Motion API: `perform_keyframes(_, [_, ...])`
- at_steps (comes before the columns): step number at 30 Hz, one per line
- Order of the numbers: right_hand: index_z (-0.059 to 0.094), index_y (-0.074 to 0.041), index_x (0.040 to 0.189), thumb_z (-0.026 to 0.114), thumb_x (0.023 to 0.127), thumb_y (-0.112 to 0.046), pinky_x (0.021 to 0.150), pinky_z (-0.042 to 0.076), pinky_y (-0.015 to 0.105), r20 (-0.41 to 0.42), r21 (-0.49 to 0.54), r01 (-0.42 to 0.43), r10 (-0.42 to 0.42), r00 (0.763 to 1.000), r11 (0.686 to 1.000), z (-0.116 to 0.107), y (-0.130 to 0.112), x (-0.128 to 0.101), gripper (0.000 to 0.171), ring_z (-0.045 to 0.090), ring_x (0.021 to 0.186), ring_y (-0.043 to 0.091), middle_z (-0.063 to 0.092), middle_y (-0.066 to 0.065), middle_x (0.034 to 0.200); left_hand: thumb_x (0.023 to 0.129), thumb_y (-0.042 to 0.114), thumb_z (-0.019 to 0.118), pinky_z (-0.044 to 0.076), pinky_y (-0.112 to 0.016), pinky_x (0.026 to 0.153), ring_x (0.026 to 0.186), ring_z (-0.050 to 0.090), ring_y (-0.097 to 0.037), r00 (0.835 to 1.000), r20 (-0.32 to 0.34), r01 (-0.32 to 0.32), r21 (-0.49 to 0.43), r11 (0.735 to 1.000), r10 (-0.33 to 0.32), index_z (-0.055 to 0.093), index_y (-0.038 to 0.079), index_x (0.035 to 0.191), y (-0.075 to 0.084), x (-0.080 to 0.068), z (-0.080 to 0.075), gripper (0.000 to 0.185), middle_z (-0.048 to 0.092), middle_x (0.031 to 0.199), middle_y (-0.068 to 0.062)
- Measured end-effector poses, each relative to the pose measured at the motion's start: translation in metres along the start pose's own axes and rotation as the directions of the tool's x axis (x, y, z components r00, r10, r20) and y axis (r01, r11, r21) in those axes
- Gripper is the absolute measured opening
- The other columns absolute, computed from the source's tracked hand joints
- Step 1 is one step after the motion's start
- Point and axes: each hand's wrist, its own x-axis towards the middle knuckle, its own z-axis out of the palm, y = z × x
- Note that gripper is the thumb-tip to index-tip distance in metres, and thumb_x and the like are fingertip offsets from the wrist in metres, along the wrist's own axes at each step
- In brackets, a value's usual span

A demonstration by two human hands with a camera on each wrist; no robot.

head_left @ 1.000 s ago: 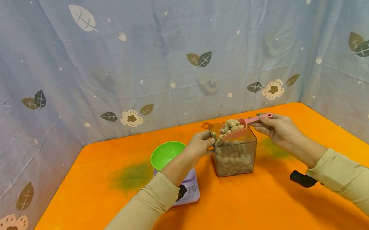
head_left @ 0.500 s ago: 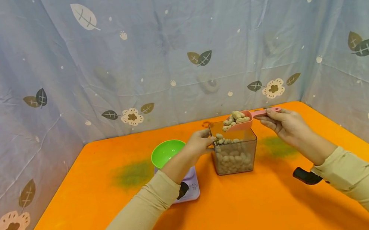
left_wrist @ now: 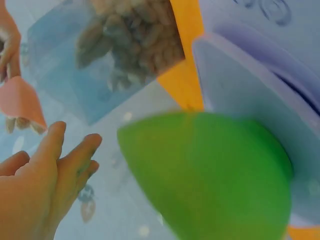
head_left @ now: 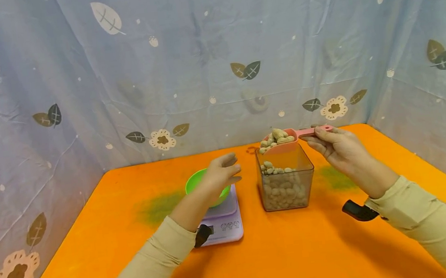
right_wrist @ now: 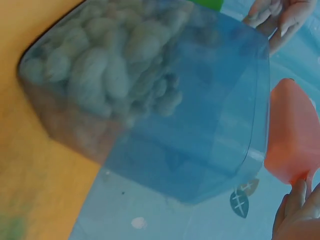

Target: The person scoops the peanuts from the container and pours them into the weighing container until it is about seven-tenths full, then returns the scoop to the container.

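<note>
One heaped scoop (head_left: 284, 140) (right hand (head_left: 336, 147))

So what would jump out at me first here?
Probably the pink scoop heaped with peanuts, held by the right hand over a clear container half full of them. Left of it, a green bowl sits on a scale, the open left hand above it.

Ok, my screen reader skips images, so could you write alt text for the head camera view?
A right hand holds a pink scoop heaped with peanuts above a clear container part full of peanuts, on an orange table. The left hand hovers open over a green bowl sitting on a lilac kitchen scale.
</note>
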Motion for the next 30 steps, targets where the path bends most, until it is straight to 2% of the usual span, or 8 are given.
perform_keyframes(6, [0.062,0.008,0.100,0.049,0.098,0.002,0.077,0.059,0.030,0.003,0.011,-0.010,0.010,1.000,1.000,0.009,0.009,0.006,0.014,0.071,0.085,0.028,0.069,0.024,0.094,0.102,-0.001,0.043,0.041,-0.043,0.108,0.138,0.033,-0.039,0.999,-0.035,-0.014,0.017,1.000,0.015,0.021,-0.008,0.151,0.003,-0.010,-0.022,0.054,0.025,0.155,-0.024])
perform_keyframes(11, [0.061,0.009,0.098,0.049,0.097,0.003,0.076,0.059,0.030,-0.015,0.044,-0.018,0.019,1.000,0.999,0.013,0.017,0.010,0.013,0.072,0.083,0.029,0.069,0.023,0.092,0.102,0.000,0.044,0.041,-0.044,0.108,0.138,0.034,-0.037,0.995,-0.094,-0.021,0.048,0.999,0.025,0.023,-0.005,0.151,0.000,-0.016,-0.040,0.054,0.029,0.154,-0.023])
perform_keyframes(17, [0.064,0.010,0.093,0.049,0.097,0.003,0.075,0.060,0.031,-0.029,0.039,-0.031,0.032,0.999,0.999,0.019,0.028,0.014,0.017,0.072,0.081,0.030,0.069,0.022,0.088,0.101,0.000,0.045,0.034,-0.046,0.112,0.138,0.033,-0.037,0.985,-0.165,-0.020,0.150,0.988,0.046,0.026,-0.005,0.150,-0.006,-0.026,-0.060,0.053,0.032,0.152,-0.023])
perform_keyframes(20, [0.063,0.009,0.093,0.048,0.098,0.003,0.074,0.060,0.030,-0.033,0.034,-0.041,0.042,0.999,0.999,0.024,0.033,0.017,0.017,0.072,0.080,0.029,0.069,0.022,0.088,0.101,0.000,0.045,0.030,-0.046,0.114,0.140,0.031,-0.035,0.981,-0.184,-0.019,0.200,0.980,0.057,0.028,-0.005,0.150,-0.007,-0.032,-0.066,0.052,0.033,0.152,-0.022])
perform_keyframes(26, [0.053,0.005,0.104,0.049,0.098,-0.001,0.071,0.060,0.026,-0.048,-0.017,-0.058,0.057,0.997,0.998,0.029,0.043,0.021,0.009,0.072,0.079,0.025,0.070,0.021,0.087,0.100,-0.001,0.045,0.023,-0.048,0.117,0.141,0.027,-0.037,0.974,-0.216,-0.014,0.253,0.967,0.071,0.027,-0.004,0.150,-0.008,-0.038,-0.075,0.054,0.031,0.153,-0.022])
perform_keyframes(30, [0.057,0.006,0.101,0.050,0.098,0.000,0.071,0.060,0.027,-0.072,-0.019,-0.066,0.064,0.995,0.998,0.031,0.048,0.023,0.010,0.072,0.079,0.024,0.070,0.020,0.087,0.100,-0.001,0.045,0.022,-0.050,0.117,0.141,0.024,-0.040,0.971,-0.229,0.006,0.292,0.956,0.064,0.025,-0.004,0.151,-0.012,-0.039,-0.080,0.055,0.027,0.155,-0.022])
